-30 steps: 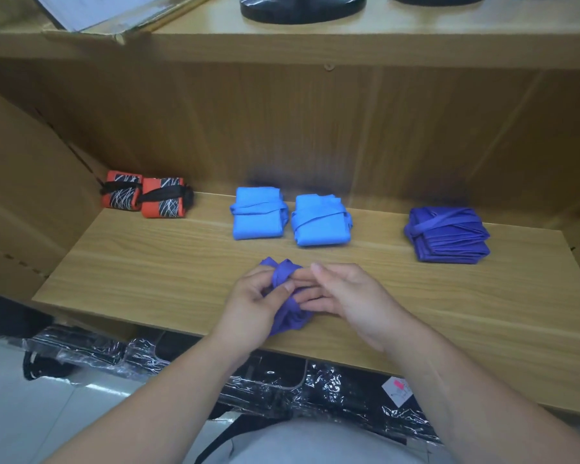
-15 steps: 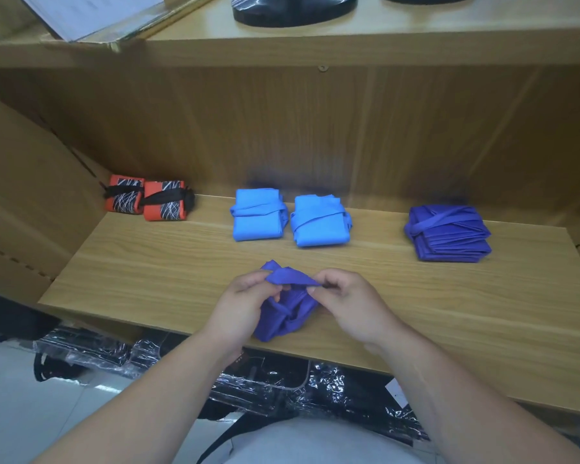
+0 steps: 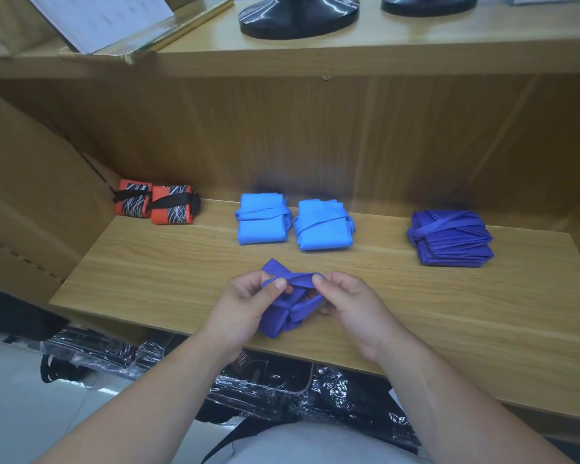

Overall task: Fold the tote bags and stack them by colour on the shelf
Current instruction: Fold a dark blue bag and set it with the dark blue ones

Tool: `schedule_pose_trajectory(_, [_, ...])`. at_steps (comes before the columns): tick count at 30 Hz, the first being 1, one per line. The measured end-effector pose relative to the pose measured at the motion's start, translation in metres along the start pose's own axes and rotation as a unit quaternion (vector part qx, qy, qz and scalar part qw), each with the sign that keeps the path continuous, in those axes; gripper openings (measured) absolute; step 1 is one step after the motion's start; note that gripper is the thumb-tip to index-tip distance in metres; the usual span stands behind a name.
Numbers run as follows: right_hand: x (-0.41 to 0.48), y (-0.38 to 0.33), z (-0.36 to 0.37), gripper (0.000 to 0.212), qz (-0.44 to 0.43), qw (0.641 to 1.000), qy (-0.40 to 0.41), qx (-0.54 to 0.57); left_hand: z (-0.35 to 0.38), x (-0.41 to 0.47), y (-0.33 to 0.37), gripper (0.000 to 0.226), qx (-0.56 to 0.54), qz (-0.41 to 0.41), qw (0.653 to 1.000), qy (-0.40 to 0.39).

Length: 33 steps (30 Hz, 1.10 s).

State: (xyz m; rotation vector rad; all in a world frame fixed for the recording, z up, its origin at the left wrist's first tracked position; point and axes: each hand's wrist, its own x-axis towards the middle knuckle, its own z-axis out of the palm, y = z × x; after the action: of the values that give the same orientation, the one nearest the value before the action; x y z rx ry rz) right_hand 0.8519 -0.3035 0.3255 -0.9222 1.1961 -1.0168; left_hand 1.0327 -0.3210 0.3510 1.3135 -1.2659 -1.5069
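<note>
Two hands are on one purple tote bag (image 3: 290,316): your left hand (image 3: 248,306) pinches the bag's strap (image 3: 302,279) between thumb and forefinger, and your right hand (image 3: 352,306) pinches the same strap just beside it, thumb on top. The rest of the bag hangs bunched between your palms. It sits over the front part of the wooden shelf (image 3: 432,323), and you cannot tell whether its lower end rests on the board. Behind it you have five folded bundles in three colour groups. Two orange patterned bags (image 3: 153,205) lie touching side by side at the back left, each bound with a black strap. Two light blue bags (image 3: 293,222) lie side by side near the middle, close but with a narrow gap between them, each wrapped in its own strap. One purple stack (image 3: 449,239) lies at the back right, well apart from the blue pair, with a strap crossed over its top. Several layers show along its edge, but how many bags it holds cannot be counted. On the upper shelf (image 3: 416,51) stand two black round bases (image 3: 298,18), with one white sheet (image 3: 104,18) to their left. Below the shelf lie black goods in clear plastic wrap (image 3: 282,386).
</note>
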Motion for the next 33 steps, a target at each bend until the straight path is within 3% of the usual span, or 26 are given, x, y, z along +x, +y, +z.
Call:
schedule_pose_trajectory(3, [0.004,0.002,0.003,0.045,-0.046,0.983,0.055,-0.172,0.0,0.0,-0.001,0.024,0.018,0.006,1.0,0.022])
schedule_pose_trajectory(8, [0.007,-0.004,0.007,0.044,-0.066,0.964,0.076,-0.246,0.002,0.001,-0.007,0.035,0.022,0.011,0.999,0.047])
schedule_pose_trajectory(10, [0.006,-0.003,0.012,0.048,-0.045,0.978,0.072,-0.188,0.003,0.003,-0.011,0.04,0.026,0.032,0.997,0.068])
schedule_pose_trajectory(12, [0.004,0.0,0.017,0.045,-0.008,0.996,0.06,-0.06,0.006,0.002,-0.012,0.037,0.041,0.057,0.993,0.09])
schedule_pose_trajectory(17, [-0.004,-0.002,0.028,0.037,-0.001,0.991,0.071,0.112,0.013,-0.001,-0.012,0.037,0.036,0.082,0.988,0.126])
schedule_pose_trajectory(21, [-0.002,-0.007,0.039,0.031,-0.051,0.991,0.079,0.094,0.006,0.0,-0.014,0.043,-0.018,0.086,0.984,0.154])
schedule_pose_trajectory(24, [0.004,-0.011,0.042,0.028,-0.077,0.993,0.082,0.043,-0.001,-0.004,-0.014,0.048,-0.074,0.069,0.988,0.12])
schedule_pose_trajectory(27, [0.009,-0.009,0.043,0.039,-0.09,0.992,0.081,0.017,-0.003,-0.008,-0.01,0.044,-0.097,0.052,0.987,0.113])
schedule_pose_trajectory(33, [0.012,-0.004,0.053,0.037,-0.093,0.989,0.107,0.028,-0.006,-0.011,-0.016,0.028,-0.102,0.062,0.986,0.114])
